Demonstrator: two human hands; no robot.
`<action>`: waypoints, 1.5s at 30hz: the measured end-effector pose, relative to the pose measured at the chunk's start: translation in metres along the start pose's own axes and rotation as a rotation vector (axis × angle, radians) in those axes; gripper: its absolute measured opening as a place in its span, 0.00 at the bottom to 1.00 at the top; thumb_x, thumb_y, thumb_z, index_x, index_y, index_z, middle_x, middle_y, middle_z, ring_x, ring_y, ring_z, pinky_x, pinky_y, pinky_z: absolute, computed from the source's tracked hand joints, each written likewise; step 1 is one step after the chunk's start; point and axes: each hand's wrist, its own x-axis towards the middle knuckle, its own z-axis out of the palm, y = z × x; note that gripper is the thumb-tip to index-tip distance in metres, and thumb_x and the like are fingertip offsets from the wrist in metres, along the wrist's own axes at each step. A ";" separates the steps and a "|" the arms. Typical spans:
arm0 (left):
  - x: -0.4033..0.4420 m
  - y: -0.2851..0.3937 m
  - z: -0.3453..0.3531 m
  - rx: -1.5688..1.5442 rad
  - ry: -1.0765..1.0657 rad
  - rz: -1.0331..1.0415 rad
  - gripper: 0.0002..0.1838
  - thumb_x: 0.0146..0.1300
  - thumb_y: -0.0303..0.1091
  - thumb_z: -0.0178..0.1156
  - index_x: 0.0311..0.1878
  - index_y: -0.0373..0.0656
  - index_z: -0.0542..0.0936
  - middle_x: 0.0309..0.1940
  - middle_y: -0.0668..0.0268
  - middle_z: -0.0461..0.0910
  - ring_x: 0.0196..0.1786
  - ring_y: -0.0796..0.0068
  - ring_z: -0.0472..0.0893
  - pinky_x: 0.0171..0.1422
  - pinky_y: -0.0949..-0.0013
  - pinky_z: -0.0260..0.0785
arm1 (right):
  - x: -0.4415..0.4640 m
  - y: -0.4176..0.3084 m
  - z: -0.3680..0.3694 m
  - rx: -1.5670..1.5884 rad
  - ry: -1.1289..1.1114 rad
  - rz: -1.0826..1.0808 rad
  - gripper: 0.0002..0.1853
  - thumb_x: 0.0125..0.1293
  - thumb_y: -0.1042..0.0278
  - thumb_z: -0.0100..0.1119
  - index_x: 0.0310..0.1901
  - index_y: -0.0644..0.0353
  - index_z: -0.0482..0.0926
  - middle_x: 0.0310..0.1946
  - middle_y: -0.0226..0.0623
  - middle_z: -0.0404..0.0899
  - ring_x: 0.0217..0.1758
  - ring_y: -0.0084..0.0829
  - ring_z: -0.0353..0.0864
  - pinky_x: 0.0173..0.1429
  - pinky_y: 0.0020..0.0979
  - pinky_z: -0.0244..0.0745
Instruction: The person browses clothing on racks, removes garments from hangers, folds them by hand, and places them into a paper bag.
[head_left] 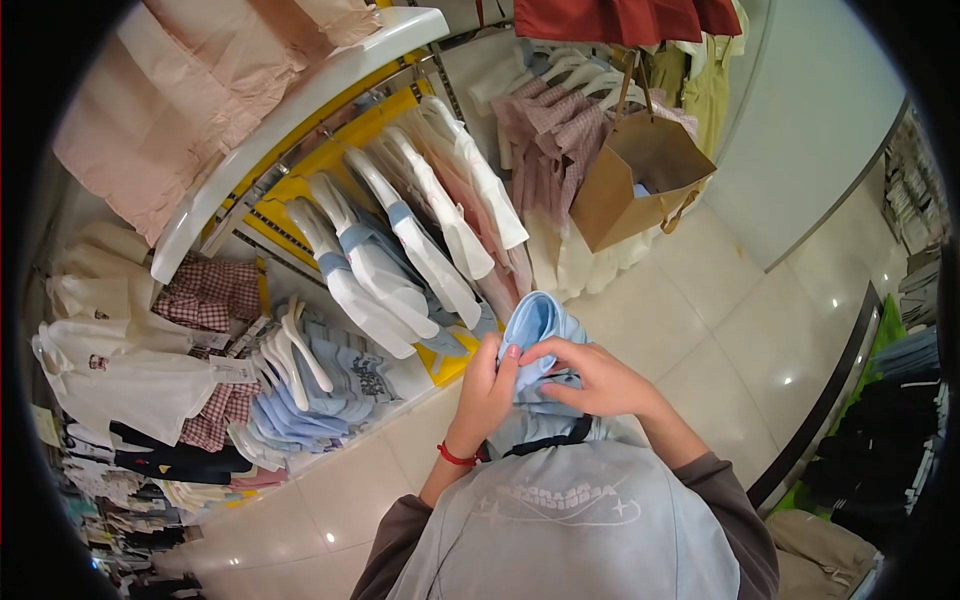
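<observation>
A light blue garment (535,322), folded or rolled, is held up between my two hands in front of my chest. My left hand (487,390) grips its left edge, the thumb pressed on the cloth, and a red cord circles that wrist. From the right, my right hand (590,378) pinches the same garment, with its fingers bent over the cloth. More light blue cloth hangs below the hands, against the grey printed apron or top (570,510) that I wear.
White and blue clothes (385,260) hang on a rack at the left, under a white shelf edge (300,120). A brown paper bag (625,190) hangs before checked clothes. Shirts (130,370) hang far left; dark folded clothes (870,450) lie at the right. Tiled floor (690,330) lies between.
</observation>
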 end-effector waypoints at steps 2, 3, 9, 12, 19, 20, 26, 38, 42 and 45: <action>0.001 -0.008 -0.002 -0.047 -0.094 0.040 0.08 0.63 0.31 0.49 0.32 0.36 0.66 0.26 0.62 0.68 0.28 0.75 0.64 0.33 0.72 0.59 | -0.003 0.000 0.002 0.015 0.063 0.044 0.13 0.53 0.73 0.59 0.42 0.57 0.73 0.42 0.37 0.76 0.41 0.38 0.74 0.48 0.32 0.70; 0.002 -0.010 -0.002 -0.071 -0.141 0.059 0.07 0.63 0.31 0.48 0.32 0.36 0.66 0.28 0.63 0.69 0.30 0.76 0.64 0.34 0.72 0.59 | -0.003 -0.001 0.001 -0.174 0.113 -0.001 0.13 0.52 0.73 0.59 0.41 0.57 0.74 0.43 0.36 0.75 0.43 0.38 0.73 0.49 0.32 0.69; 0.001 -0.003 0.010 -0.144 -0.224 0.087 0.06 0.64 0.29 0.47 0.36 0.36 0.69 0.31 0.64 0.69 0.33 0.77 0.68 0.39 0.75 0.61 | 0.003 -0.016 -0.017 -0.698 0.338 -0.315 0.11 0.44 0.72 0.63 0.33 0.57 0.75 0.40 0.34 0.73 0.49 0.40 0.68 0.54 0.38 0.64; 0.000 0.000 0.008 -0.136 -0.315 0.002 0.07 0.64 0.29 0.47 0.38 0.35 0.70 0.34 0.63 0.71 0.36 0.77 0.70 0.42 0.75 0.62 | 0.006 -0.010 -0.026 -0.619 0.180 -0.389 0.11 0.45 0.70 0.63 0.31 0.57 0.74 0.36 0.33 0.73 0.45 0.40 0.70 0.52 0.39 0.64; -0.005 -0.005 0.007 0.063 -0.222 0.086 0.27 0.51 0.35 0.64 0.50 0.35 0.63 0.44 0.56 0.72 0.44 0.68 0.73 0.49 0.70 0.65 | 0.007 0.005 -0.040 -0.459 0.152 -0.179 0.11 0.45 0.72 0.63 0.30 0.60 0.71 0.28 0.35 0.69 0.32 0.38 0.72 0.37 0.35 0.68; -0.003 -0.013 0.007 0.214 -0.204 0.175 0.30 0.49 0.36 0.66 0.50 0.34 0.61 0.45 0.55 0.72 0.46 0.65 0.73 0.50 0.68 0.65 | 0.007 0.003 -0.041 -0.414 0.172 -0.157 0.11 0.46 0.72 0.63 0.29 0.61 0.70 0.27 0.35 0.68 0.31 0.38 0.71 0.34 0.33 0.68; -0.016 -0.084 0.021 0.165 -0.138 0.131 0.34 0.45 0.35 0.68 0.50 0.32 0.60 0.46 0.51 0.68 0.52 0.58 0.70 0.57 0.63 0.62 | 0.002 -0.018 -0.055 -0.286 0.332 -0.138 0.14 0.45 0.72 0.68 0.28 0.62 0.70 0.25 0.34 0.69 0.27 0.32 0.69 0.31 0.26 0.65; -0.008 -0.088 0.039 0.096 -0.247 0.202 0.19 0.54 0.29 0.59 0.48 0.34 0.66 0.53 0.52 0.67 0.60 0.58 0.64 0.63 0.61 0.56 | -0.026 -0.045 -0.080 -0.308 0.402 -0.236 0.20 0.35 0.63 0.75 0.22 0.60 0.70 0.21 0.33 0.72 0.22 0.28 0.70 0.25 0.23 0.62; -0.002 -0.087 0.030 -0.075 -0.200 0.266 0.10 0.61 0.29 0.52 0.43 0.33 0.72 0.52 0.51 0.69 0.59 0.57 0.65 0.64 0.62 0.54 | -0.033 -0.046 -0.090 -0.412 0.548 -0.165 0.19 0.39 0.65 0.74 0.23 0.61 0.69 0.22 0.33 0.72 0.23 0.23 0.69 0.25 0.21 0.61; -0.011 -0.077 0.008 -0.808 -0.142 -0.215 0.10 0.61 0.33 0.52 0.38 0.34 0.73 0.51 0.50 0.71 0.56 0.55 0.69 0.61 0.61 0.59 | -0.039 -0.036 -0.102 -0.407 0.664 -0.064 0.19 0.41 0.67 0.73 0.25 0.61 0.68 0.23 0.32 0.73 0.24 0.19 0.68 0.26 0.19 0.60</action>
